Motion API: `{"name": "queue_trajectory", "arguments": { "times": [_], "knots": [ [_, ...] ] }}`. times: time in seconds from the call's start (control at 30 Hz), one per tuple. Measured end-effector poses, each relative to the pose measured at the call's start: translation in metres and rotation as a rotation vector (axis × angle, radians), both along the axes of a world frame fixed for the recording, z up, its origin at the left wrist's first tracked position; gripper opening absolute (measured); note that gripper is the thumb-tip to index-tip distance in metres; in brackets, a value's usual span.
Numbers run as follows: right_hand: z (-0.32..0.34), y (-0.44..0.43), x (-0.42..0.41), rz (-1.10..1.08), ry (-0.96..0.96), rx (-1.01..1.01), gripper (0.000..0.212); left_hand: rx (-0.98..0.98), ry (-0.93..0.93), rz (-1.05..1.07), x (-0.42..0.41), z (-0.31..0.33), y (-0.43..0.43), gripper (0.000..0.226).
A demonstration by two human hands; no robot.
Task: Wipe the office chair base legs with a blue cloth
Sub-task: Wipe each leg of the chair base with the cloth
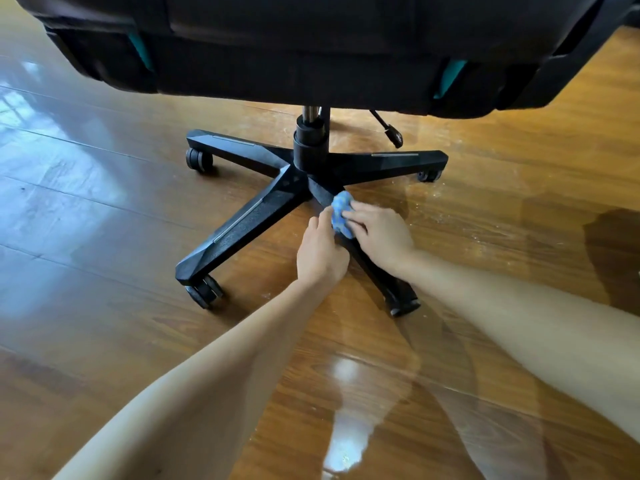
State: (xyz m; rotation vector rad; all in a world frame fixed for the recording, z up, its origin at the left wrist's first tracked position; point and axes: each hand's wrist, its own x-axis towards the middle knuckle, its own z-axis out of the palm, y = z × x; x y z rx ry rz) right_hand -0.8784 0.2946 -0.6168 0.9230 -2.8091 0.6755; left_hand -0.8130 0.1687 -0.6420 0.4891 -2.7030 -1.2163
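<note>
blue cloth (pixel 341 211) bunched on near-right leg (pixel 384 282) of black chair base (pixel 306 157), close to hub, right hand (pixel 379 233) grip grasping the cloth, left hand (pixel 320 252) against same leg, touching cloth, its grip cannot tell, glossy wood floor (pixel 104 202) below

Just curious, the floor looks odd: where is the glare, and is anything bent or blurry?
Head view: glare whitens the wooden floor at far left and bottom centre; the wide lens bows its boards and stretches both forearms; the blue cloth, left hand and right hand look slightly soft.
</note>
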Motion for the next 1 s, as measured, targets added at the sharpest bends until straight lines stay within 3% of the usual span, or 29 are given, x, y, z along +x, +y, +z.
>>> {"name": "queue_trajectory", "arguments": {
  "times": [0.1,0.37,0.5,0.8,1.0],
  "knots": [
    [0.004,-0.016,-0.012,-0.031,-0.023,0.038,0.031,0.028,-0.036,0.029,0.009,-0.002,0.004,0.093],
    [-0.032,0.111,0.075,0.220,0.110,0.078,0.035,0.043,0.050,0.005,0.004,-0.010,0.010,0.083],
    [-0.033,0.124,0.075,0.289,0.120,0.121,0.032,0.072,0.017,0.021,0.006,-0.013,0.020,0.085],
    [0.003,0.030,0.007,0.145,-0.081,0.060,0.032,0.101,0.026,0.029,0.021,-0.017,0.023,0.083],
    [-0.023,0.086,0.069,0.113,-0.047,-0.023,0.035,0.027,0.098,0.105,0.010,-0.016,0.031,0.077]
  ]
}}
